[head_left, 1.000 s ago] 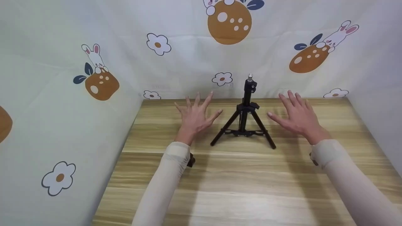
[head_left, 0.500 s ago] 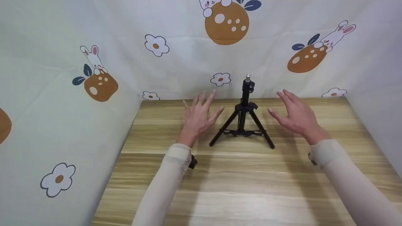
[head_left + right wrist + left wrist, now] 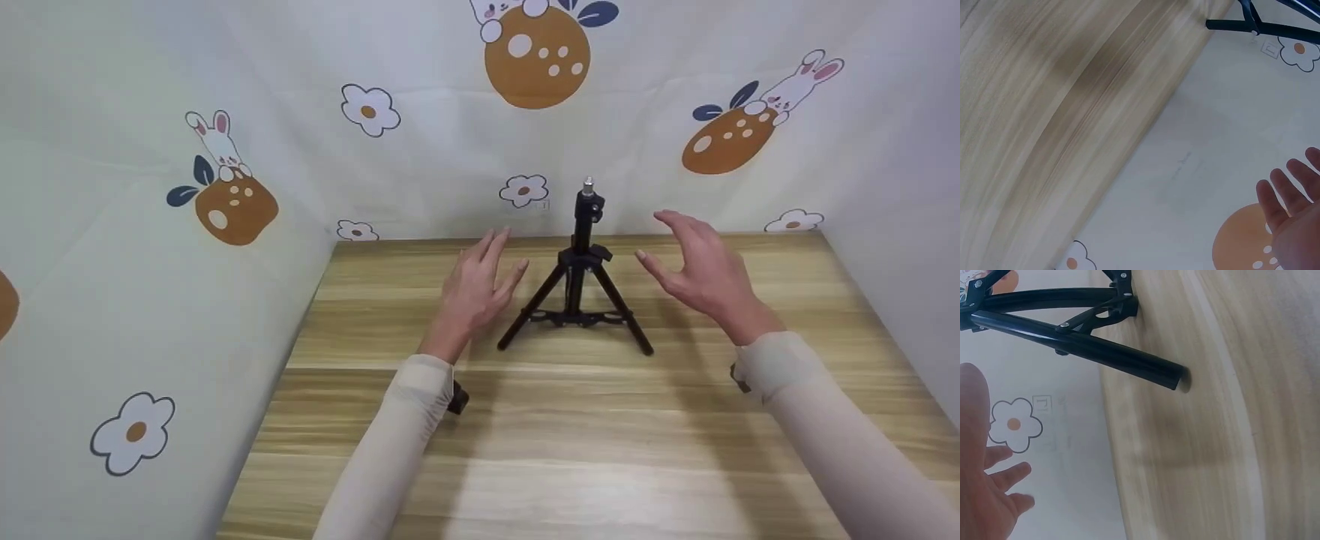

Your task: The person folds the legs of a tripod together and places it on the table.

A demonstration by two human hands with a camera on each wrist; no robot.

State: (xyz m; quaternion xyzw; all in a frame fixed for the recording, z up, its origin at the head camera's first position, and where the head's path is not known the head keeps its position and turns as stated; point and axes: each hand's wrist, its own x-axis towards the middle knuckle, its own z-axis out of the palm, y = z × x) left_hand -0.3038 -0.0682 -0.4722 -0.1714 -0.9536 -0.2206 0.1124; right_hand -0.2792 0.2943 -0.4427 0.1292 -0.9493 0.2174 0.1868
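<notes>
A small black tripod stand (image 3: pixel 576 277) stands upright on the wooden table, its legs spread and a silver screw stud (image 3: pixel 589 185) at its top. To its left, my left hand (image 3: pixel 476 292) hovers with fingers extended and thumb apart, touching nothing. My right hand (image 3: pixel 709 274) is held on the other side, palm turned toward the stand, thumb and fingers spread and holding nothing. One tripod leg (image 3: pixel 1123 360) reaches the tabletop in the left wrist view, beyond the left hand's fingers (image 3: pixel 1010 478). In the right wrist view the stand's leg (image 3: pixel 1280 30) shows at the top corner.
The wood-grain table (image 3: pixel 570 450) meets a pale cloth backdrop (image 3: pixel 435 165) printed with rabbits, oranges and flowers behind the stand. The same cloth rises along the left side, and a pale wall (image 3: pixel 900 225) borders the right. A dark wrist device (image 3: pixel 457 397) shows under the left sleeve.
Both hands have turned from palms down with fingers spread to palms facing inward toward the stand. The view has shifted slightly; the tripod stays standing in the same spot.
</notes>
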